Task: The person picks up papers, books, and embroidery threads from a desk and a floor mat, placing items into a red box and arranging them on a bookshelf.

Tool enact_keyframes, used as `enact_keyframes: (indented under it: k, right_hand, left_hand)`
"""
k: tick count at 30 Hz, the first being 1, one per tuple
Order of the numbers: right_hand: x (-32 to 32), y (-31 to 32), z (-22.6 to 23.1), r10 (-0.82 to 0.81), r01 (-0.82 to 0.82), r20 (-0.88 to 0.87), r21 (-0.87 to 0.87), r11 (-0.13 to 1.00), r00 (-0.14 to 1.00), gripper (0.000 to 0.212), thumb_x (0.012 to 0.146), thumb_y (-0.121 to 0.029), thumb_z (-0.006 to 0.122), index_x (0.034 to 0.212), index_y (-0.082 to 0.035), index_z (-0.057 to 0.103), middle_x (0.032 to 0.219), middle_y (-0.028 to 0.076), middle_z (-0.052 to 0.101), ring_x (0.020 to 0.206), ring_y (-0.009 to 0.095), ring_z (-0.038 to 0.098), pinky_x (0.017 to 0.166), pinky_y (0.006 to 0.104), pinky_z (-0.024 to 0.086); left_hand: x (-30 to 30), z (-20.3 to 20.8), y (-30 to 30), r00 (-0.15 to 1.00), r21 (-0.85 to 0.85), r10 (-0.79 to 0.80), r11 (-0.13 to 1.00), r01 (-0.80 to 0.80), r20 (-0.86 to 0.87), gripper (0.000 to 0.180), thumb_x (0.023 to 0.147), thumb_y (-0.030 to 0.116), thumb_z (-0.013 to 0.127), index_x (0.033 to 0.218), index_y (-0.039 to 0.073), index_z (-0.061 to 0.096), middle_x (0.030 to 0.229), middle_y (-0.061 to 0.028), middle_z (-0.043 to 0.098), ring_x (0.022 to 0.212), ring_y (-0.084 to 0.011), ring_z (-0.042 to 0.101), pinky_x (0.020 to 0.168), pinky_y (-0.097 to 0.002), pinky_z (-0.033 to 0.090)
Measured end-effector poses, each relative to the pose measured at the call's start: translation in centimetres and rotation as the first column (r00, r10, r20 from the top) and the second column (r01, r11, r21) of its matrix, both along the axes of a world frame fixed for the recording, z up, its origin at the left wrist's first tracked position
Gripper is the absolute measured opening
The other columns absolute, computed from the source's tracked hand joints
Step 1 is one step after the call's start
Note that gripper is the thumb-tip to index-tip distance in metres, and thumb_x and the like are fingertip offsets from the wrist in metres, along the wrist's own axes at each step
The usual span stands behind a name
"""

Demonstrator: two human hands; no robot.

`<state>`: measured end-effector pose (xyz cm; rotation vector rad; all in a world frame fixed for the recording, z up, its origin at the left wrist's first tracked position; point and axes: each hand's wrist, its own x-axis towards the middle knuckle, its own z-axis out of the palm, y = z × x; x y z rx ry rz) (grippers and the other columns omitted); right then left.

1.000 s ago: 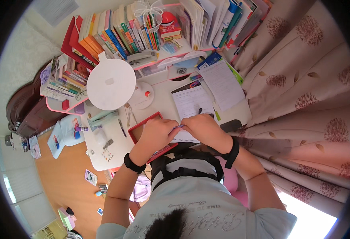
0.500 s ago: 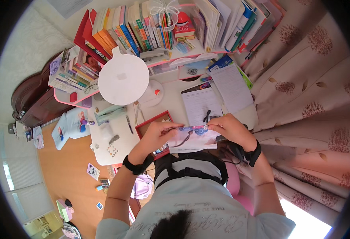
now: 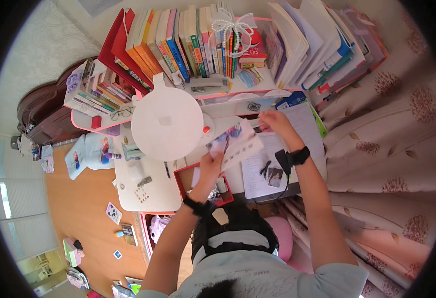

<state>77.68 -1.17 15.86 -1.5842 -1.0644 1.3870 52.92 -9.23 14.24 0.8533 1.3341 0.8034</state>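
Note:
My left hand [image 3: 209, 171] grips the lower left end of a pale, flat printed sleeve [image 3: 238, 147] with a blue and pink pattern and dark characters. The sleeve is tilted over the desk, its upper right end close to my right hand [image 3: 275, 123]. My right fingers are pinched together around something small and dark that I cannot make out. Under my left hand stands an open red box [image 3: 226, 197] with papers and small items inside. Below the sleeve, a printed sheet [image 3: 252, 181] carries a small photo card [image 3: 276, 176] and a black looped object [image 3: 265, 169].
A white round lamp [image 3: 167, 124] stands left of my hands. Behind is a shelf [image 3: 262, 93] packed with books. More papers [image 3: 297, 129] lie at the right beside the curtain [image 3: 371, 174]. A pen [image 3: 167, 169] and small square pieces [image 3: 142, 194] lie on the left desk part.
Both hands held the sleeve level near my body. Now my right hand has left its edge and moved up, and my left hand carries the sleeve farther from me, tilted. The head view has shifted.

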Motion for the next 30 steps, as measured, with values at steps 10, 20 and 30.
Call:
enact_keyframes:
  k: [10, 20, 30]
  right_hand:
    - [0.0, 13.5, -4.5, -0.350, -0.044, 0.779, 0.433, 0.900, 0.520, 0.053, 0.065, -0.028, 0.067, 0.097, 0.009, 0.046, 0.097, 0.028, 0.052, 0.095, 0.039, 0.047, 0.082, 0.0422, 0.039]
    - [0.3, 14.9, -5.0, -0.235, 0.078, 0.551, 0.293, 0.953, 0.801, 0.044, 0.062, -0.016, 0.069, 0.093, 0.006, 0.048, 0.086, 0.022, 0.057, 0.084, 0.034, 0.055, 0.073, 0.0390, 0.043]
    - [-0.4, 7.3, 5.4, -0.253, -0.184, 0.552, 0.616, 0.766, 0.794, 0.038, 0.062, 0.000, 0.063, 0.097, -0.002, 0.049, 0.084, 0.011, 0.059, 0.077, 0.024, 0.058, 0.066, 0.0324, 0.046]
  left_hand:
    - [4.9, -1.8, 6.5, 0.990, 0.071, 0.136, 0.989, -0.133, -0.032, 0.025, 0.084, 0.021, 0.050, 0.080, -0.004, 0.053, 0.057, -0.0076, 0.055, 0.036, -0.0133, 0.050, 0.030, -0.0238, 0.040]
    - [4.8, -2.4, 7.8, 0.986, 0.079, 0.160, 0.985, -0.156, -0.046, 0.026, 0.084, 0.023, 0.052, 0.078, -0.003, 0.052, 0.057, -0.0058, 0.054, 0.036, -0.0114, 0.047, 0.032, -0.0226, 0.039]
    - [5.6, -0.7, 8.5, 0.986, 0.110, 0.092, 0.991, -0.077, -0.140, 0.028, 0.083, 0.021, 0.052, 0.070, -0.004, 0.050, 0.053, -0.0093, 0.054, 0.037, -0.0153, 0.053, 0.030, -0.0244, 0.039]
